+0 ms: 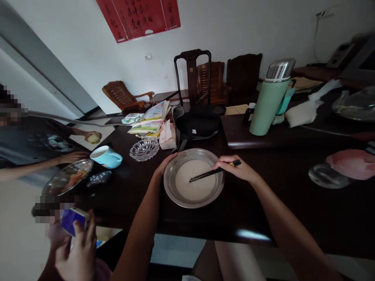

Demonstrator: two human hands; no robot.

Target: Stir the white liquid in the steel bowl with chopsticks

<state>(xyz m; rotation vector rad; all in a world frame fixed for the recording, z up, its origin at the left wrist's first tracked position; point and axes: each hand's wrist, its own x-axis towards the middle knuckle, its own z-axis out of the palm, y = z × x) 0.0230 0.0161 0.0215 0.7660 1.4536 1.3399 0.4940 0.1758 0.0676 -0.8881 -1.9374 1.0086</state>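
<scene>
A wide metal bowl [170, 191] stands on the dark table in front of me, with a milky, off-white liquid [193, 189] in it. My left hand [166, 164] holds the bowl by its left rim, the fingers partly hidden behind its side. In my right hand [230, 167], closed above the right rim, is a pair of dark chopsticks [205, 174]. They slant down to the left, and their tips reach the liquid near the middle of the bowl.
Behind the bowl are a black bag [196, 121], a tissue pack [167, 136] and a glass dish [144, 150]. A blue mug [106, 157] stands left. A green thermos [268, 105] stands right. At left, one person holds a phone [74, 221]; another holds a round, pale yellowish thing [94, 138].
</scene>
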